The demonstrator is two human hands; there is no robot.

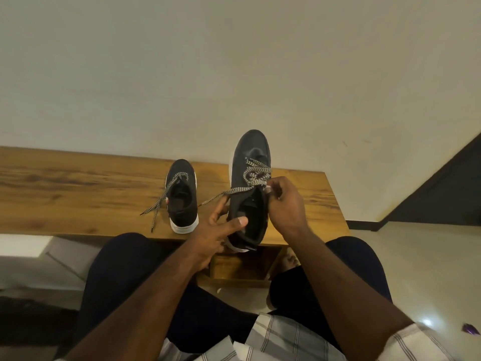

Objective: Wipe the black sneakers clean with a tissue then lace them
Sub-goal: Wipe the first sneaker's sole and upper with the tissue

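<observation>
Black sneaker (247,204), white-soled, is held up over the near edge of the wooden bench (78,194), toe pointing away toward the pale wall (234,61). The left hand (216,230) grips it by the heel end: its thumb lies straight along the collar rim, its fingers curl round the outer side and under the sole. The right hand (283,204) is curled at the sneaker's right side by the upper eyelets, fingertips pinching the lace (256,173) where it leaves the crossings. That speckled black-and-white lace is threaded through the lower eyelets only; one loose end (223,195) trails left, passing over the left hand's fingers.

The second sneaker (182,196) stands on the bench just left of the held one, apart from it, toe toward the wall. Its lace (161,201) is threaded only near the toe, and both ends hang out over the left side onto the wood.

The person sits facing the bench, knees in dark trousers (125,282) either side of the arms, a checked shirt (286,340) at the bottom edge. A bare foot (290,261) shows under the bench.
</observation>
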